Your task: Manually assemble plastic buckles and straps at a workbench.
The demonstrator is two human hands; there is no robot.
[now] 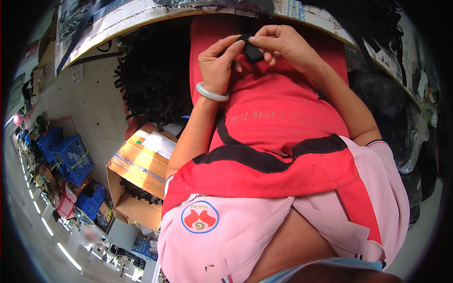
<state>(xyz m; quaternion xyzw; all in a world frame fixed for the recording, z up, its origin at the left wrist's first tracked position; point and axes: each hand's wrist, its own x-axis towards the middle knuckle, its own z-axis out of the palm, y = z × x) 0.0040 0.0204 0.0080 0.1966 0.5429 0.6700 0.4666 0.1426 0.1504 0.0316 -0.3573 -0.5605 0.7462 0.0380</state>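
Observation:
In front of the red apron point(283, 104) my two hands meet over a short piece of black strap point(254, 53). My left hand point(218, 63), with a pale bangle on its wrist, pinches the strap's left end between thumb and fingers. From the other side my right hand point(285, 45) has its thumb and index finger closed on the upper part. The strap's wide flat end hangs down between the two hands. Part of it is hidden behind the fingers.
A worktable edge point(188, 10) curves across the far side, just beyond my hands. A heap of black straps point(153, 75) lies to the left. An opened cardboard box point(141, 165) stands at my left side, and blue plastic crates point(71, 155) are farther left on the floor.

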